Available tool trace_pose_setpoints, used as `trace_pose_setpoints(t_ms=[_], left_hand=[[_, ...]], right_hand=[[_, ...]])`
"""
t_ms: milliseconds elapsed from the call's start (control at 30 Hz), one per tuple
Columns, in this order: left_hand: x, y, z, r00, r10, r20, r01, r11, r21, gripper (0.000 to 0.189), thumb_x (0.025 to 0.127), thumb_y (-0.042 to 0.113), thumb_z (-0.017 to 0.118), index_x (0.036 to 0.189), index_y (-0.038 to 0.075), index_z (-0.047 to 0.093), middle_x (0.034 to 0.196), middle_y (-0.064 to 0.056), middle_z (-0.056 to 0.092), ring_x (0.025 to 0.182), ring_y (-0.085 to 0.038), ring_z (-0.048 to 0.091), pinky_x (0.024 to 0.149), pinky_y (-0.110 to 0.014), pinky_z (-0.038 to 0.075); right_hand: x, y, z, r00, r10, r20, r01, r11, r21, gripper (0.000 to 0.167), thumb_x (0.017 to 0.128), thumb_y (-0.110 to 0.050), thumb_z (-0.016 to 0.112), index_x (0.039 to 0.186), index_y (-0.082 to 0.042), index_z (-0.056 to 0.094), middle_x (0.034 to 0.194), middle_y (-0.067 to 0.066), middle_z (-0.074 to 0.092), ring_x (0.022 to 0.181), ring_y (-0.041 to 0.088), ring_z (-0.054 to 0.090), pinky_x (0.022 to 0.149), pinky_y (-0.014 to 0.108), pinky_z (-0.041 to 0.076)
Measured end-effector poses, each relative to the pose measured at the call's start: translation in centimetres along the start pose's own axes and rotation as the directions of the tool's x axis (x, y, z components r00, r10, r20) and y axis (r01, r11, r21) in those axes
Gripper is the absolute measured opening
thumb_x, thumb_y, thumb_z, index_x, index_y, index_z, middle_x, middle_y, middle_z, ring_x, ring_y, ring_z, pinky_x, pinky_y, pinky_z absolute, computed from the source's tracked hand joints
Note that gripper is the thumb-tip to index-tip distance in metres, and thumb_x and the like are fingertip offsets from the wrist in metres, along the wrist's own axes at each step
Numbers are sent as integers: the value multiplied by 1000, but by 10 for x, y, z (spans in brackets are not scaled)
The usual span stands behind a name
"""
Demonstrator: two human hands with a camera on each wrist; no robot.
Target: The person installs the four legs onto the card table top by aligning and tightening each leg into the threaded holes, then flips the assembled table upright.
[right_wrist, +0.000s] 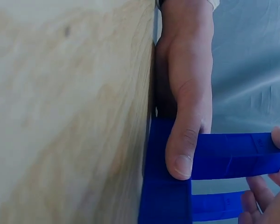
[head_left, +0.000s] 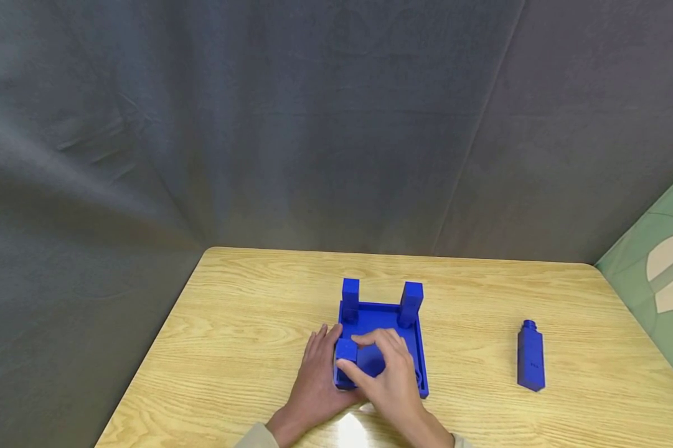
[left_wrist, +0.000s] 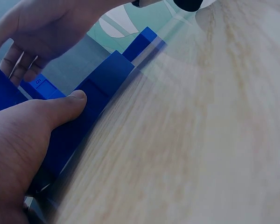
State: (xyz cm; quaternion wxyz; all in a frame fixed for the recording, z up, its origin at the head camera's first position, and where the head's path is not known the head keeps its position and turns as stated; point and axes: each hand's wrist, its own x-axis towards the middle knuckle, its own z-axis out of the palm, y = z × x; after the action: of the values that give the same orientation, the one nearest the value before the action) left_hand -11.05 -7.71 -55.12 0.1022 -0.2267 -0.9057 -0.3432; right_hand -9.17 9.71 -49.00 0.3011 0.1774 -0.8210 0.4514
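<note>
A shallow square blue tray [head_left: 378, 318] lies on the table. At its near left corner stands a square blue post [head_left: 346, 350]. My right hand [head_left: 395, 381] pinches that post near its top between thumb and fingers. My left hand [head_left: 320, 381] grips the tray's left near corner, its thumb [right_wrist: 182, 151] lying over the near wall in the right wrist view. Two more blue posts rise at the far corners, a left one [head_left: 350, 300] and a right one [head_left: 411, 305]. Part of a round blue shape [head_left: 418, 378] shows at the near right corner, mostly behind my right hand.
To the right, a separate blue post [head_left: 531, 358] with a narrow threaded end lies on the wood-grain table [head_left: 246, 311]. A grey curtain [head_left: 336, 137] hangs behind the table. Green patterned fabric [head_left: 667, 280] borders the right side.
</note>
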Motion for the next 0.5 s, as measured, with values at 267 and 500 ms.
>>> trace_pose_setpoints(t_ms=[267,500], left_hand=[[1,2,-2,996,-72,53,75,995,-62,124,76,68,92,167,2,42,169,-14,51,162,-46,35,134,-65,27],[2,2,-3,992,-98,75,104,991,-83,127,72,66,95,168,2,41,169,-15,50,163,-46,33,134,-67,24]], right_hand=[[-1,7,-1,987,116,112,-141,959,247,40,85,-5,94,118,-20,76,107,-6,75,99,15,68,87,32,55],[1,9,-3,989,73,127,-111,939,325,36,94,0,80,126,-15,75,114,0,75,105,16,69,92,31,53]])
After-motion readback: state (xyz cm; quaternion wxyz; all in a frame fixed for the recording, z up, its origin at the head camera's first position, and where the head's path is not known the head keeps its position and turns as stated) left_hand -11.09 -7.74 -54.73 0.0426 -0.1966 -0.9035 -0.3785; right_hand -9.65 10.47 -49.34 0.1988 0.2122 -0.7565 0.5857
